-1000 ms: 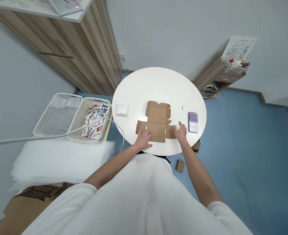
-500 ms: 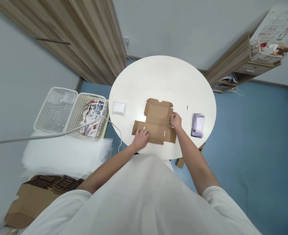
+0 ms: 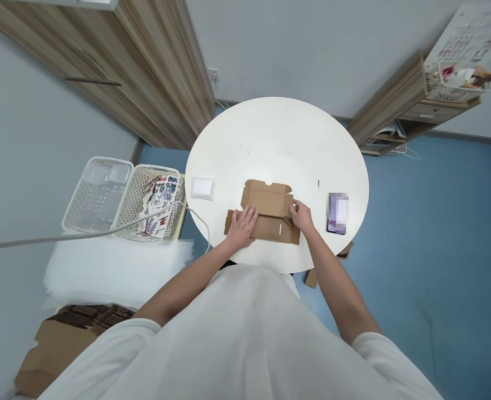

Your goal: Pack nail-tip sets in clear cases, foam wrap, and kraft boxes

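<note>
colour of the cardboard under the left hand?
Brown; the cardboard shows best in the head view, the only one here.

Wall [image 3: 312, 50], pale grey; floor [image 3: 412, 222], blue; cabinet [image 3: 153, 61], wood-grain, left; shelf unit [image 3: 395, 103], wooden, right; desk [image 3: 287, 144], white, rounded.

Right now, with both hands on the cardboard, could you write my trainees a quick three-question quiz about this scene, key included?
1. True or false: the phone and the white packet lie on opposite sides of the cardboard.
2. What is the right hand touching? A) the phone B) the cardboard C) the white packet
3. Left of the table, what does the nearer basket hold?

Key: 1. True. 2. B. 3. Printed sheets.
</note>
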Demonstrator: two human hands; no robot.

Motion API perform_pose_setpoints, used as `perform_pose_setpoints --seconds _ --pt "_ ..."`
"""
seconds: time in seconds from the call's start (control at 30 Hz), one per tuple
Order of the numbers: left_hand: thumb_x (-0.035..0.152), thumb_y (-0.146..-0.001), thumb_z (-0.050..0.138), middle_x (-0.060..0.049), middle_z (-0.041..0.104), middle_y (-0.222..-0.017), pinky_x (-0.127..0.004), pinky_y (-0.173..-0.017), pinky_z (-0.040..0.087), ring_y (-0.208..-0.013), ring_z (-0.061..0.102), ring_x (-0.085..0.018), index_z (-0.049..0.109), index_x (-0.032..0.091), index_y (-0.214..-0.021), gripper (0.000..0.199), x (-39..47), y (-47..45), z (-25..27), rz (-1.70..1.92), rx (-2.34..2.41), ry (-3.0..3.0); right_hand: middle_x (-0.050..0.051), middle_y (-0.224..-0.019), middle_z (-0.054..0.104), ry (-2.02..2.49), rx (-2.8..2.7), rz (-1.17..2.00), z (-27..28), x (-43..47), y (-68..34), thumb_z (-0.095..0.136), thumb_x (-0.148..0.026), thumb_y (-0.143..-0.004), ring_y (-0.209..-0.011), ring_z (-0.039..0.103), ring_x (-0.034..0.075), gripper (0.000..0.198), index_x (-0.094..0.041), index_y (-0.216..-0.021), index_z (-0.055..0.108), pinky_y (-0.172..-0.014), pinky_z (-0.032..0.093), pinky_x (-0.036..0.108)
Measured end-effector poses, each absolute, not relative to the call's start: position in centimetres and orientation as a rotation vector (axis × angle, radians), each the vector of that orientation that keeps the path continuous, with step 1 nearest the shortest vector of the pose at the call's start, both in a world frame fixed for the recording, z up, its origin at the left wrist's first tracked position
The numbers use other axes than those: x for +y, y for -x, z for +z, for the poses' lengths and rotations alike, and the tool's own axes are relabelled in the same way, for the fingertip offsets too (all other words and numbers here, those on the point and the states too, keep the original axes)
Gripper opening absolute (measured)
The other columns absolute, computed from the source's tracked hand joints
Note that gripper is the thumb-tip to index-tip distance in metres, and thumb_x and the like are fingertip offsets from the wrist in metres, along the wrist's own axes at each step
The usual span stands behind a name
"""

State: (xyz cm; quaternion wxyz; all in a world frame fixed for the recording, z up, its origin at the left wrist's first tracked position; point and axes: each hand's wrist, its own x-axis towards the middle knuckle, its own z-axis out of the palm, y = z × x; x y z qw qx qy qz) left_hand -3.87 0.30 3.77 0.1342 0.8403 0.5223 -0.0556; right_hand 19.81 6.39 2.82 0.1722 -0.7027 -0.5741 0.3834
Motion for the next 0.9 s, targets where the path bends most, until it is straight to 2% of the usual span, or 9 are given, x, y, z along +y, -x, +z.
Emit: perform_pose_setpoints --seconds 0.1,0.2,0.27,0.33,0.47,0.57,0.67,0.77,0.9 --pt "0.036 -0.064 0.064 -0.014 0.019 -0.146 -0.053 -0.106 -0.003 -0.136 0.003 -0.031 0.011 0.015 -0.141 0.096 0.5 3.8 3.6 -0.161 1.464 -2.442 0.000 -0.063 0.056 2.049 -1.665 1.070 3.4 5.2 -19.4 0.032 -0.033 -0.081 -0.061 0.050 0.016 0.041 -0.018 -0.111 0.055 -0.062 0.039 0.028" --pt "0.032 -0.063 0.064 -0.015 0.024 -0.144 -0.055 -0.105 -0.003 -0.135 0.007 -0.031 0.016 0.016 -0.140 0.092 0.4 4.2 3.3 -0.115 1.424 -2.441 0.011 -0.100 0.060 2.131 -1.755 0.858 4.2 3.5 -18.4 0.032 -0.039 -0.082 -0.091 0.054 0.024 0.052 -0.015 -0.127 0.040 -0.078 0.040 0.036" --pt "0.030 -0.062 0.065 -0.016 0.026 -0.143 -0.056 -0.105 -0.001 -0.135 0.008 -0.033 0.018 0.016 -0.139 0.091 0.0 4.6 3.3 -0.098 1.408 -2.438 0.017 -0.131 0.041 2.116 -1.928 0.634 4.7 1.9 -17.5 0.042 -0.048 -0.077 -0.119 0.037 0.031 0.070 -0.013 -0.136 0.025 -0.094 0.030 0.044" --pt "0.030 -0.061 0.066 -0.016 0.028 -0.142 -0.056 -0.105 0.001 -0.134 0.010 -0.034 0.020 0.016 -0.138 0.091 -0.5 4.9 3.3 -0.093 1.389 -2.441 0.015 -0.145 0.021 1.952 -2.254 0.583 5.0 0.1 -16.5 0.049 -0.054 -0.072 -0.132 0.017 0.033 0.086 -0.015 -0.140 0.016 -0.102 0.017 0.047" --pt "0.033 -0.060 0.068 -0.015 0.028 -0.142 -0.056 -0.105 0.002 -0.134 0.009 -0.034 0.021 0.019 -0.138 0.092 -1.6 5.4 3.6 -0.086 1.364 -2.457 0.012 -0.148 0.014 1.776 -2.670 0.661 4.4 -2.8 -14.5 0.058 -0.059 -0.063 -0.135 0.008 0.031 0.101 -0.017 -0.141 0.011 -0.106 0.002 0.048" --pt "0.039 -0.055 0.071 -0.017 0.018 -0.146 -0.056 -0.105 0.004 -0.135 0.003 -0.035 0.018 0.019 -0.139 0.101 -2.7 6.7 3.7 -0.045 1.492 -2.414 0.014 -0.147 0.015 1.857 -2.670 0.631 3.5 -3.5 -13.8 0.064 -0.054 -0.061 -0.135 0.009 0.030 0.105 -0.016 -0.141 0.008 -0.106 0.000 0.050" --pt "0.043 -0.054 0.072 -0.021 0.012 -0.146 -0.056 -0.102 0.016 -0.134 0.007 -0.038 0.013 0.016 -0.139 0.107 -3.8 9.2 3.1 0.032 1.786 -2.163 0.014 -0.147 0.014 1.893 -2.650 0.620 3.1 -3.6 -13.6 0.068 -0.048 -0.059 -0.136 0.008 0.028 0.109 -0.016 -0.141 0.005 -0.106 -0.001 0.051" --pt "0.039 -0.065 0.065 -0.023 0.031 -0.138 -0.045 -0.093 0.036 -0.125 0.034 -0.033 0.015 0.012 -0.137 0.092 -4.5 11.5 1.9 0.172 1.898 -1.793 0.013 -0.148 0.011 1.912 -2.633 0.630 2.8 -3.8 -13.5 0.069 -0.045 -0.059 -0.136 0.005 0.027 0.111 -0.017 -0.141 0.001 -0.106 0.000 0.051" --pt "0.023 -0.073 0.055 -0.014 0.057 -0.115 -0.033 -0.085 0.043 -0.104 0.055 -0.022 0.037 0.013 -0.126 0.056 -4.3 12.1 0.8 0.379 1.777 -1.560 0.011 -0.149 0.006 1.964 -2.574 0.660 2.6 -4.4 -13.1 0.069 -0.044 -0.060 -0.137 0.000 0.026 0.112 -0.020 -0.141 -0.005 -0.105 0.006 0.053"
